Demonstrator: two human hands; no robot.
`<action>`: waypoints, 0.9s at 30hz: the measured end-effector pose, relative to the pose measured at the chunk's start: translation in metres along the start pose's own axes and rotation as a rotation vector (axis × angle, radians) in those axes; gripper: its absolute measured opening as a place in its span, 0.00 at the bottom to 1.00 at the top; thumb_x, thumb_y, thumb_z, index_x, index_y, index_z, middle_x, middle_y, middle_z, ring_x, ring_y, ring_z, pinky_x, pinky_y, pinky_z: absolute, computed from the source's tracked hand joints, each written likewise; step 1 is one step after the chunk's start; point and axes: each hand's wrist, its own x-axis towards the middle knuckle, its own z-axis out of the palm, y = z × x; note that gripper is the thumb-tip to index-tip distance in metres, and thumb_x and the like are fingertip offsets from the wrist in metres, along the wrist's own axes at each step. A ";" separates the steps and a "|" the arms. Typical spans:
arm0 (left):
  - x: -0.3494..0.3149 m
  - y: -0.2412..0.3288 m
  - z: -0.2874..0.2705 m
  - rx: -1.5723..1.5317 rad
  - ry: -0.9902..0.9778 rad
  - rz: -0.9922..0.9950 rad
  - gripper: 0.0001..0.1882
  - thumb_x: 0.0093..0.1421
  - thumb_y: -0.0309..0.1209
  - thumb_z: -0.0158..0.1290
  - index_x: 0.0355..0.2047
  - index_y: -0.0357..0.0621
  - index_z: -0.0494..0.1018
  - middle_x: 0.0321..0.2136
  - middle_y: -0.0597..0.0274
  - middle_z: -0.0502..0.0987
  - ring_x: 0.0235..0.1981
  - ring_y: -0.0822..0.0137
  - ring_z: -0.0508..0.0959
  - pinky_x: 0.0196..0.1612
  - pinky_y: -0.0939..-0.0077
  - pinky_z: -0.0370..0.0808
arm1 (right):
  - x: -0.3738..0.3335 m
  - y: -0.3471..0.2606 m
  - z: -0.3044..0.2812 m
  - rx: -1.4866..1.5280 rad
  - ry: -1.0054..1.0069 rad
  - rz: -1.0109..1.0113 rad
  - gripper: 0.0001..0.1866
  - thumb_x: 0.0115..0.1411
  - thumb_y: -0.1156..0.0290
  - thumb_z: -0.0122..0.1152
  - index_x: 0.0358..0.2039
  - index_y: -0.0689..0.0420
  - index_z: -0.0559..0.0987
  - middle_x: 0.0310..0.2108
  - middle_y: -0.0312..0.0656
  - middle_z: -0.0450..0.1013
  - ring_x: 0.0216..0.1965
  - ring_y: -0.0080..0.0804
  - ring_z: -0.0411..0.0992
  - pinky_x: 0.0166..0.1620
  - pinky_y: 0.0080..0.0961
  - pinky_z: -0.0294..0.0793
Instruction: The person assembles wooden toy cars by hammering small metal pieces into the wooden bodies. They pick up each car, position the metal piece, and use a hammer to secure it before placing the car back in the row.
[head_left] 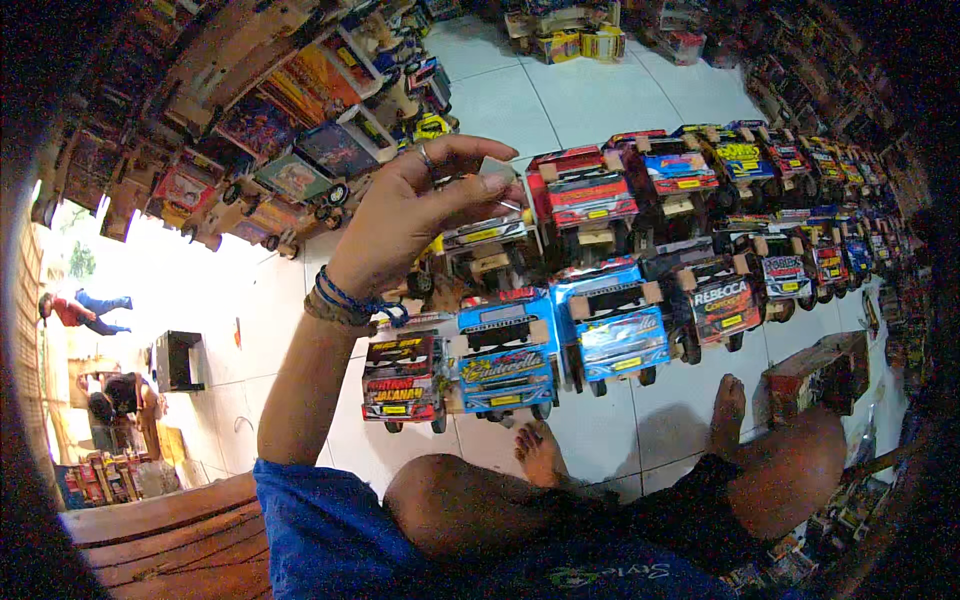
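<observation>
My left hand [430, 195] reaches in from the lower left, with a ring on one finger and blue cords round the wrist. Its thumb and forefinger curl toward each other around a small pale thing [502, 178] that I cannot make out. Just beyond the fingertips stands a red toy truck [592, 200]; a white-fronted toy truck [490, 240] sits below the hand. Nearer me, a second row holds a black-and-red toy truck [400, 380], a light blue toy truck [507, 365], another blue toy truck [617, 335] and a black-and-orange one [722, 300]. My right hand does not show.
More toy trucks [320, 150] crowd the upper left, and both rows run on to the right. A wooden box [820, 375] lies by my bare foot [728, 405]. At lower left are a slatted wooden bench [170, 530], a black box [180, 360] and a person [85, 310].
</observation>
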 end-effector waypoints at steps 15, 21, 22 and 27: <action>-0.026 -0.031 0.033 0.499 0.257 -0.210 0.17 0.63 0.30 0.59 0.50 0.42 0.71 0.42 0.58 0.77 0.40 0.69 0.77 0.44 0.73 0.76 | 0.072 0.138 -0.032 0.578 -0.140 0.572 0.17 0.67 0.56 0.58 0.50 0.54 0.78 0.31 0.25 0.69 0.27 0.10 0.62 0.20 0.14 0.56; 0.006 -0.030 0.083 0.561 0.103 -0.179 0.20 0.66 0.28 0.54 0.58 0.36 0.70 0.53 0.54 0.74 0.47 0.64 0.77 0.49 0.73 0.75 | 0.132 0.238 -0.073 -0.720 -0.474 0.167 0.17 0.61 0.62 0.59 0.43 0.63 0.80 0.35 0.56 0.80 0.40 0.50 0.79 0.45 0.45 0.78; 0.009 -0.027 0.095 0.536 0.135 -0.288 0.20 0.67 0.28 0.54 0.58 0.35 0.70 0.54 0.53 0.74 0.48 0.63 0.76 0.50 0.72 0.75 | 0.133 0.267 -0.063 -1.051 -0.570 0.201 0.14 0.59 0.65 0.59 0.38 0.63 0.81 0.34 0.58 0.79 0.39 0.57 0.78 0.44 0.47 0.79; 0.016 -0.026 0.167 0.567 -0.123 -0.222 0.16 0.65 0.25 0.56 0.53 0.36 0.73 0.48 0.57 0.78 0.46 0.67 0.78 0.49 0.72 0.76 | 0.110 0.379 -0.041 -1.257 -0.826 0.011 0.11 0.55 0.71 0.60 0.37 0.62 0.82 0.30 0.50 0.80 0.33 0.47 0.80 0.35 0.45 0.80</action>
